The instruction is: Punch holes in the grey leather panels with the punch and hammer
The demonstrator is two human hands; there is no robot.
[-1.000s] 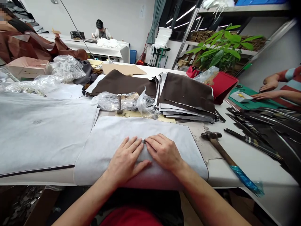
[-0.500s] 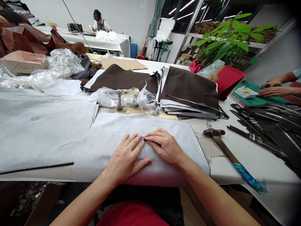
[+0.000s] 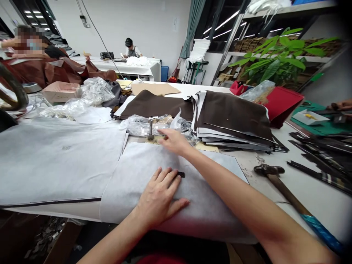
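My left hand [image 3: 162, 196] lies spread on the pale grey sheet [image 3: 132, 176], its fingertips at a small dark piece [image 3: 180, 175]. Over the sheet's far edge reaches my right hand [image 3: 173, 141], index finger stretched out and the others curled, with nothing visible in it. Just left of that fingertip a metal punch [image 3: 150, 128] stands upright, in front of crumpled clear plastic bags [image 3: 136, 125].
A hammer [image 3: 283, 187] with blue wrap lies at the right. Stacked dark brown sheets [image 3: 233, 110] stand behind, beside a red folder [image 3: 287, 104]. Another large sheet [image 3: 60, 161] covers the left. Other people work at the back and far right.
My right hand has left the small dark piece and moved forward toward the metal punch. My left hand stays on the sheet. The view has shifted, and another person shows at the far left.
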